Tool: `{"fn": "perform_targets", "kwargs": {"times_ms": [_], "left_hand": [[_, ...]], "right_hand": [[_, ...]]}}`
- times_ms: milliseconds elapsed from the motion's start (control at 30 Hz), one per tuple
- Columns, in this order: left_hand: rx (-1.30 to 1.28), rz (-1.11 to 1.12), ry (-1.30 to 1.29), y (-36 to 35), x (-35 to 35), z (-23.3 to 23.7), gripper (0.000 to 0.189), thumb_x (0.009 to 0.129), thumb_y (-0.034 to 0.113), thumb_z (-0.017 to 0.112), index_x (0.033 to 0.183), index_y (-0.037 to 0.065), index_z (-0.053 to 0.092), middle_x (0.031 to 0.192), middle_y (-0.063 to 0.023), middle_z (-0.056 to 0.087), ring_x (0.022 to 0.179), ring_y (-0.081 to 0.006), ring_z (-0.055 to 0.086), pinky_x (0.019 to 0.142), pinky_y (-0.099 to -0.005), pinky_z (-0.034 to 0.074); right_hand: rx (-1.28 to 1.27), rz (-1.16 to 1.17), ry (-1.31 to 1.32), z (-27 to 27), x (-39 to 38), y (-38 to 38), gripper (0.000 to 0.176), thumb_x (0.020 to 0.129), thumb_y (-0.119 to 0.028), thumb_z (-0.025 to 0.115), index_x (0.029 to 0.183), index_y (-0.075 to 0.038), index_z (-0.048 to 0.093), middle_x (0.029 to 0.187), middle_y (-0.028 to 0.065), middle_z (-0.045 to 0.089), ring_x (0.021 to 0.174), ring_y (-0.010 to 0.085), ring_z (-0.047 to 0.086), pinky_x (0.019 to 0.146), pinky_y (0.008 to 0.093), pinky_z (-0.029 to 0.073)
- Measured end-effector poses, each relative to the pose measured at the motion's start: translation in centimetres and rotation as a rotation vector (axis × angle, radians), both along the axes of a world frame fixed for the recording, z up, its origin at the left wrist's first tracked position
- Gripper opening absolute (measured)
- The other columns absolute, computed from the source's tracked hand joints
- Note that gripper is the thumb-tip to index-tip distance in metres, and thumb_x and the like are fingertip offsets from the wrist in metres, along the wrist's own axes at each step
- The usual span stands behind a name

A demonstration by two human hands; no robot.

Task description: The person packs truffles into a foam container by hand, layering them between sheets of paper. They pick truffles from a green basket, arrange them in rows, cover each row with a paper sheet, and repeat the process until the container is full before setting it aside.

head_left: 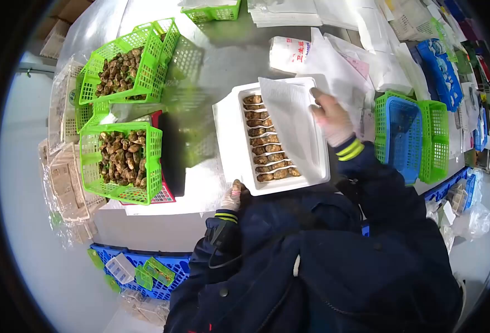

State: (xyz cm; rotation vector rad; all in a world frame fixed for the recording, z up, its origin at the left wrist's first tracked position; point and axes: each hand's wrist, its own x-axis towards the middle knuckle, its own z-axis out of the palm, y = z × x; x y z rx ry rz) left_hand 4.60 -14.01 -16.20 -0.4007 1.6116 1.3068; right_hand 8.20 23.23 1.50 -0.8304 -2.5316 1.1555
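Gloved right hand (331,117) pinches a white sheet (292,122) half-covering the tray (228,139) of brown pieces (264,147) at frame centre; left hand (233,195) grips its lower corner. Covering seems underway; flattening needs steadiness.

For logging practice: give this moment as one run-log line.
left hand: at tray corner | right hand: holds white sheet | tray: rows of brown pieces

White foam tray (231,133) lies flat, brown pieces (267,147) lined up in a neat column inside. A white sheet (292,119) slants across its right half, top edge raised.
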Motion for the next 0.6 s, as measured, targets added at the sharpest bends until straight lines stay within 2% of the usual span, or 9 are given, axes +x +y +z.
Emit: {"fn": "perform_targets", "kwargs": {"times_ms": [67, 100, 167, 300, 367, 467, 500, 533, 600], "left_hand": [[0.183, 0.019, -0.220, -0.1, -0.7, -1.5, 0.047, 0.090, 0.048, 0.058, 0.109, 0.005, 0.062, 0.084, -0.0065, 0.064, 0.076, -0.0196, 0.059, 0.069, -0.0320, 0.048], [0.189, 0.019, -0.218, 0.8, -0.8, -0.7, 0.047, 0.090, 0.048, 0.058, 0.109, 0.005, 0.062, 0.084, -0.0065, 0.064, 0.076, -0.0196, 0.059, 0.069, -0.0320, 0.048], [0.192, 0.522, -0.212, 3.4, -1.1, 2.1, 0.047, 0.086, 0.041, 0.065, 0.114, 0.004, 0.058, 0.098, -0.0092, 0.064, 0.082, -0.0208, 0.060, 0.070, -0.0314, 0.049], [0.523, 0.620, -0.020, 2.7, -1.6, 4.6, 0.050, 0.078, 0.029, 0.077, 0.116, 0.003, 0.055, 0.106, -0.0093, 0.063, 0.089, -0.0211, 0.062, 0.074, -0.0318, 0.051], [0.794, 0.556, -0.124, 1.1, -1.7, 6.3, 0.049, 0.076, 0.022, 0.079, 0.114, 0.001, 0.056, 0.101, -0.0080, 0.064, 0.084, -0.0193, 0.062, 0.075, -0.0303, 0.051], [0.581, 0.202, 0.214, 7.8, 0.0, 16.8, 0.033, 0.077, 0.011, 0.074, 0.106, 0.000, 0.061, 0.089, -0.0047, 0.063, 0.080, -0.0147, 0.060, 0.071, -0.0279, 0.049], [0.718, 0.101, 0.183, 9.3, 0.0, 18.2, 0.021, 0.080, 0.003, 0.069, 0.101, 0.002, 0.063, 0.087, -0.0030, 0.062, 0.079, -0.0134, 0.058, 0.070, -0.0261, 0.047], [0.517, -0.127, 0.389, 11.0, 0.5, 18.2, 0.021, 0.079, -0.003, 0.067, 0.099, 0.004, 0.065, 0.086, -0.0018, 0.061, 0.080, -0.0122, 0.058, 0.071, -0.0252, 0.046], [0.539, -0.234, 0.537, 13.6, 1.3, 17.0, 0.028, 0.076, -0.004, 0.068, 0.101, 0.009, 0.065, 0.087, -0.0031, 0.059, 0.082, -0.0152, 0.058, 0.072, -0.0264, 0.046]], "right_hand": [[0.519, 0.239, -0.192, -4.5, -1.5, -1.8, 0.062, 0.081, -0.034, 0.062, 0.131, -0.004, 0.044, 0.131, 0.0173, 0.048, 0.126, 0.0313, 0.041, 0.105, 0.0398, 0.034], [0.433, 0.294, -0.171, -5.2, -2.4, -3.6, 0.064, 0.081, -0.037, 0.061, 0.133, -0.005, 0.043, 0.137, 0.0155, 0.042, 0.130, 0.0308, 0.036, 0.109, 0.0397, 0.029], [0.520, 0.373, -0.169, -6.4, -3.4, -7.3, 0.070, 0.080, -0.040, 0.063, 0.136, -0.005, 0.039, 0.142, 0.0143, 0.035, 0.135, 0.0292, 0.028, 0.113, 0.0442, 0.018], [0.549, 0.437, -0.196, -6.5, -4.7, -9.9, 0.075, 0.078, -0.041, 0.063, 0.138, -0.005, 0.036, 0.142, 0.0139, 0.031, 0.136, 0.0311, 0.023, 0.113, 0.0482, 0.015], [0.603, 0.451, -0.237, -7.2, -4.8, -10.0, 0.076, 0.077, -0.042, 0.064, 0.138, -0.005, 0.035, 0.141, 0.0137, 0.030, 0.136, 0.0318, 0.022, 0.113, 0.0492, 0.015], [0.527, 0.488, -0.150, -7.7, -4.8, -9.6, 0.080, 0.074, -0.039, 0.065, 0.139, -0.005, 0.033, 0.143, 0.0149, 0.029, 0.136, 0.0328, 0.023, 0.113, 0.0496, 0.013], [0.743, 0.406, -0.073, -9.8, -4.9, -9.4, 0.066, 0.080, -0.034, 0.062, 0.134, -0.004, 0.040, 0.136, 0.0158, 0.040, 0.130, 0.0306, 0.036, 0.110, 0.0477, 0.026], [0.742, 0.401, -0.070, -9.9, -4.7, -8.6, 0.066, 0.080, -0.034, 0.062, 0.134, -0.004, 0.040, 0.136, 0.0158, 0.040, 0.130, 0.0306, 0.036, 0.110, 0.0477, 0.026], [-0.472, 0.190, 0.316, -9.8, -3.0, -5.8, 0.048, 0.087, -0.028, 0.057, 0.127, -0.003, 0.048, 0.121, 0.0133, 0.052, 0.112, 0.0263, 0.049, 0.096, 0.0416, 0.040]]}}
